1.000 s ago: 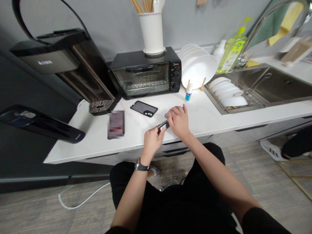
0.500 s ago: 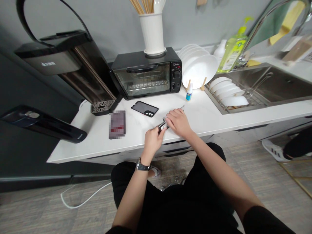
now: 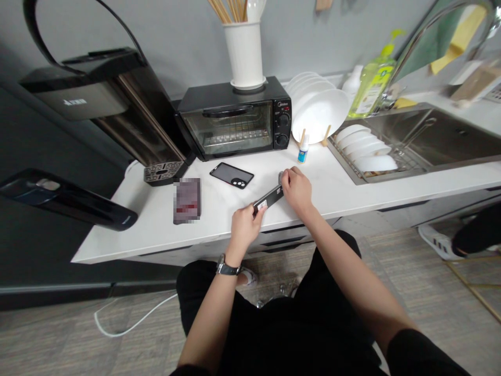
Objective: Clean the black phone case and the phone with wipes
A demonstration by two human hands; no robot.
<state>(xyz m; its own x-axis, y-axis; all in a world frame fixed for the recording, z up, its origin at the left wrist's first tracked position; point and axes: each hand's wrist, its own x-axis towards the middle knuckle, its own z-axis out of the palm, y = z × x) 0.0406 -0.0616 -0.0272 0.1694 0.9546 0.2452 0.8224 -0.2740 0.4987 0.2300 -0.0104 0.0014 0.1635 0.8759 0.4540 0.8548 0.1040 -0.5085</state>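
On the near part of the white surface [image 3: 136,230], the left hand [image 3: 245,227] and right hand [image 3: 297,190] work close together, in front of a black toaster oven [image 3: 229,128]. The left hand, with a wristwatch [image 3: 226,268] at its wrist, pinches the near end of a slim black strip [image 3: 269,198]. The right hand is closed over the strip's far end, with its fingers curled. The strip lies tilted just above the surface, running from near left to far right. It may be a narrow case or packet, though the view is too poor to be sure. A small grey piece [image 3: 281,177] shows just past the right hand's fingers, too small to identify.

Left of the hands, a phone [image 3: 230,175] lies back up, its camera lenses showing, with a pixelated package [image 3: 187,201] further left. To the far right of the hands, a small blue-labelled bottle [image 3: 302,150] stands beside white plates [image 3: 319,115] in a wooden rack. Further right, a steel sink [image 3: 426,136] holds a dish rack [image 3: 364,151] of white bowls, with green dish soap [image 3: 371,81] behind it.
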